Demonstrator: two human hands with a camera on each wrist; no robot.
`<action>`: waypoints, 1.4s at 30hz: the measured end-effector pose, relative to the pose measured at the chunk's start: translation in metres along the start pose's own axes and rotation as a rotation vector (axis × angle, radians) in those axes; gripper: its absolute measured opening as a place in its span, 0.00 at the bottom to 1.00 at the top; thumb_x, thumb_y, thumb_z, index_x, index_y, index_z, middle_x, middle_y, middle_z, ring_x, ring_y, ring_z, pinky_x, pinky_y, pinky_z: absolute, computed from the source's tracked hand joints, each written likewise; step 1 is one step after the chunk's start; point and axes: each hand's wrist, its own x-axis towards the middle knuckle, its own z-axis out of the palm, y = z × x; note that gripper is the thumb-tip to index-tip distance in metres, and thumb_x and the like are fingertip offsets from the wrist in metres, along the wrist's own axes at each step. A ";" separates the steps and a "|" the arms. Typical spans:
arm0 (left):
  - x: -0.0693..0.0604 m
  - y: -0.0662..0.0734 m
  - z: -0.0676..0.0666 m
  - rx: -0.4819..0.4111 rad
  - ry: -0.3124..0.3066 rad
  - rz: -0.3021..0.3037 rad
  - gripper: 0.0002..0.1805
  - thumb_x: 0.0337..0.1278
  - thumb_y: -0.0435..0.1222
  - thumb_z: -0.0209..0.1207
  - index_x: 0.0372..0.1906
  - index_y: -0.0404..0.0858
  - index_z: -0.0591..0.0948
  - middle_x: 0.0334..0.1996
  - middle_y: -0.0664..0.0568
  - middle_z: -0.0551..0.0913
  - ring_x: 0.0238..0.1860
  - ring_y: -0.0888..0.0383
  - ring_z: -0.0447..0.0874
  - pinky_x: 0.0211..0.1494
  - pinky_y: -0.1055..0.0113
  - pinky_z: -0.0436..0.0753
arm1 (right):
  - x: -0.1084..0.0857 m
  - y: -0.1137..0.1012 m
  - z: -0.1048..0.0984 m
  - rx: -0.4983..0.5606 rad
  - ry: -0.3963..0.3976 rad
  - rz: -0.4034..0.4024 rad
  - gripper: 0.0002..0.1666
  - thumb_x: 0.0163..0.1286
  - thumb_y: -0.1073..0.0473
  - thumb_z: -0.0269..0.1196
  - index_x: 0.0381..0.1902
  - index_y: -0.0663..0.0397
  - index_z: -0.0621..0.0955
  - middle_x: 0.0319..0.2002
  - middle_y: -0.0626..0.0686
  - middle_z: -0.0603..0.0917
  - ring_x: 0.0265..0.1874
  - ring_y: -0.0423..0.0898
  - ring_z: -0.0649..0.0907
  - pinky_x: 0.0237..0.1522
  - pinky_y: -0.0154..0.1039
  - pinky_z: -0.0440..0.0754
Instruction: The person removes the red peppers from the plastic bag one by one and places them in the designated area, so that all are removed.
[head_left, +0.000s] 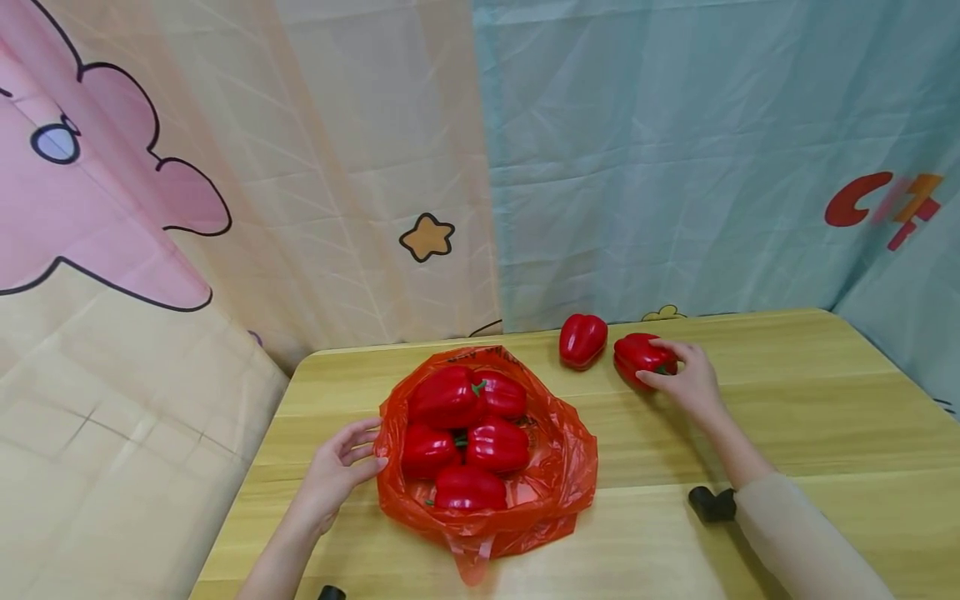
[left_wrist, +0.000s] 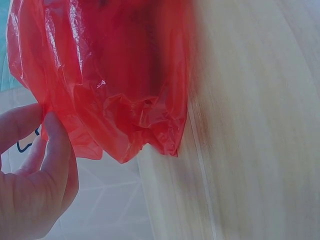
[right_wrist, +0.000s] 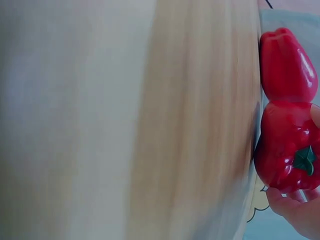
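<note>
A red plastic bag stands on the table with its mouth spread wide, and several red bell peppers lie inside. At its left rim my left hand pinches the thin plastic; the left wrist view shows thumb and finger meeting at the bag's edge. Toward the back right, my right hand grips a red bell pepper resting on the table, fingers and thumb on either side of its green stem. Just left of that one lies another red bell pepper.
The wooden table ends at the back against a patterned curtain. A black object is beside my right forearm, and another dark piece shows near my left wrist at the bottom edge.
</note>
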 end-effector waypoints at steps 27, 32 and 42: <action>0.002 0.003 0.006 -0.014 0.011 0.015 0.28 0.50 0.20 0.59 0.60 0.31 0.71 0.54 0.38 0.74 0.50 0.47 0.75 0.44 0.70 0.80 | 0.047 0.003 0.019 0.017 0.068 -0.081 0.31 0.56 0.63 0.68 0.57 0.65 0.73 0.56 0.71 0.63 0.56 0.66 0.64 0.54 0.60 0.67; 0.002 0.004 0.006 -0.011 0.016 0.016 0.28 0.50 0.20 0.58 0.59 0.31 0.71 0.53 0.38 0.75 0.50 0.47 0.76 0.44 0.69 0.81 | 0.051 0.005 0.021 0.004 0.064 -0.087 0.31 0.56 0.63 0.68 0.58 0.64 0.73 0.56 0.71 0.63 0.56 0.66 0.64 0.54 0.60 0.68; 0.001 0.004 0.004 -0.009 0.024 0.012 0.28 0.50 0.20 0.58 0.60 0.31 0.71 0.53 0.38 0.74 0.50 0.47 0.76 0.44 0.69 0.80 | 0.052 0.000 0.021 0.030 0.028 -0.064 0.32 0.59 0.59 0.67 0.60 0.65 0.71 0.57 0.71 0.63 0.57 0.66 0.63 0.53 0.59 0.69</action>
